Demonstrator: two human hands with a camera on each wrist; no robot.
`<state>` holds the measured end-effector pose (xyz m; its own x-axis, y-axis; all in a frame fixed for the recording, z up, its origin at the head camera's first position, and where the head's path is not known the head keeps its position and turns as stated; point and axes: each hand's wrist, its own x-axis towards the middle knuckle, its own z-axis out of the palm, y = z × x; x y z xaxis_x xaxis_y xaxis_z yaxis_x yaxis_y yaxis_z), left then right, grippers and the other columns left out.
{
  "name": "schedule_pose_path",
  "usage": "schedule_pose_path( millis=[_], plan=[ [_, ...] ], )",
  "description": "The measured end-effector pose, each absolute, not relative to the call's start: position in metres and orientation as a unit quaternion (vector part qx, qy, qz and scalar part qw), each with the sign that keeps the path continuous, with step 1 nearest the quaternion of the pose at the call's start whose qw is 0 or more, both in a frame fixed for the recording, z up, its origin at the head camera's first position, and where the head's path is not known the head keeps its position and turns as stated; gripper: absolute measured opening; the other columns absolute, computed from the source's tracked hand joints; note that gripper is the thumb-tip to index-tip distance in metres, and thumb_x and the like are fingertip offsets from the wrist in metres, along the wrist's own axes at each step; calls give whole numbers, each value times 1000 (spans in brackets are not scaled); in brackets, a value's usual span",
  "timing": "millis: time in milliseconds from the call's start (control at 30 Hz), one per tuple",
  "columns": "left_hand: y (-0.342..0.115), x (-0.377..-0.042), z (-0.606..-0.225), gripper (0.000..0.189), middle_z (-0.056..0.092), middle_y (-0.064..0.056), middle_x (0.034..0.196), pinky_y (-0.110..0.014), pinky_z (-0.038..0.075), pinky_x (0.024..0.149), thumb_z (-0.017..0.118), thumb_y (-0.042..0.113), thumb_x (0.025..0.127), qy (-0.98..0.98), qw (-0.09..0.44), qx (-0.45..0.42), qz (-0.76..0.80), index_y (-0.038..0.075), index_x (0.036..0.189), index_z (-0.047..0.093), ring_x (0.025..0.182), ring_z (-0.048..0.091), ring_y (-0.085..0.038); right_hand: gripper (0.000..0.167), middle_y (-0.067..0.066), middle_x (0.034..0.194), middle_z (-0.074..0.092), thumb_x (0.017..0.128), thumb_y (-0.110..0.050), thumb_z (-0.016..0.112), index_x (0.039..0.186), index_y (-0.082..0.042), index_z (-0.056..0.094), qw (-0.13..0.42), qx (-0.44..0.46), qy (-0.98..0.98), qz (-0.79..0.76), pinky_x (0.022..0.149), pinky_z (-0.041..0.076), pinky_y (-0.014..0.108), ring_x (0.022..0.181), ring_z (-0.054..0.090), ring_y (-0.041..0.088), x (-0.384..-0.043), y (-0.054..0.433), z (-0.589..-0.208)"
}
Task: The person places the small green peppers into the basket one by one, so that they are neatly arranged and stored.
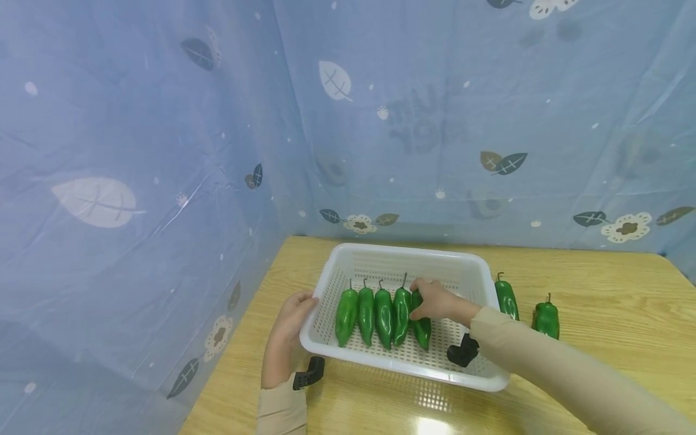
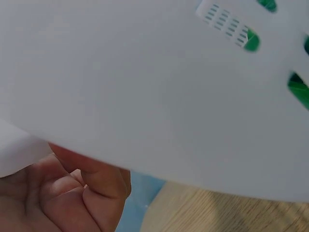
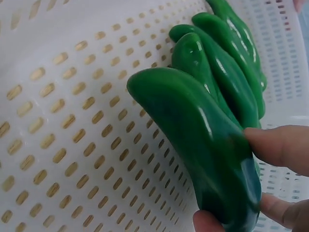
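Note:
My right hand grips a glossy green chili pepper inside a white perforated plastic basket, thumb and fingers on either side of its upper part. Left of it, several more green peppers lie side by side in a row, stems toward the far wall of the basket. At the basket's left side, my left hand holds the rim, and the left wrist view shows its fingers curled at the rim's edge.
Two green peppers lie on the wooden table right of the basket. A blue patterned sheet hangs behind and to the left. Black wrist cameras sit by both wrists.

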<state>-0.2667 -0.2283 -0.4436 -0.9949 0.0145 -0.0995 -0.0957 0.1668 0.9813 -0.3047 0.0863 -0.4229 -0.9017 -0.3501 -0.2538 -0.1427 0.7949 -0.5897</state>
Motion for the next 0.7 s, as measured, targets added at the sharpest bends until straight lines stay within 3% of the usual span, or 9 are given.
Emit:
schedule_pose_path(
  millis=[467, 600, 700],
  plan=[
    [-228, -268, -444, 39, 61, -25, 115, -43, 60, 75, 48, 22, 97, 764, 41, -28, 644, -3, 127, 50, 98, 66, -35, 66, 35, 126, 39, 72, -16, 80, 125, 1, 44, 191, -115, 934, -281, 84, 52, 53, 107, 52, 39, -308, 78, -432],
    [-228, -267, -445, 39, 62, -25, 115, -42, 60, 75, 48, 22, 96, 766, 37, -27, 641, -2, 127, 49, 98, 66, -34, 74, 35, 131, 36, 73, -17, 80, 132, 3, 40, 197, -112, 933, -280, 89, 49, 56, 115, 47, 44, -308, 78, -434],
    [-228, -267, -445, 39, 62, -25, 115, -42, 60, 75, 48, 21, 96, 765, 36, -27, 642, -3, 128, 49, 98, 66, -34, 81, 38, 138, 30, 74, -18, 79, 138, 4, 35, 203, -117, 932, -276, 95, 43, 62, 127, 35, 51, -309, 79, -434]
  ],
)
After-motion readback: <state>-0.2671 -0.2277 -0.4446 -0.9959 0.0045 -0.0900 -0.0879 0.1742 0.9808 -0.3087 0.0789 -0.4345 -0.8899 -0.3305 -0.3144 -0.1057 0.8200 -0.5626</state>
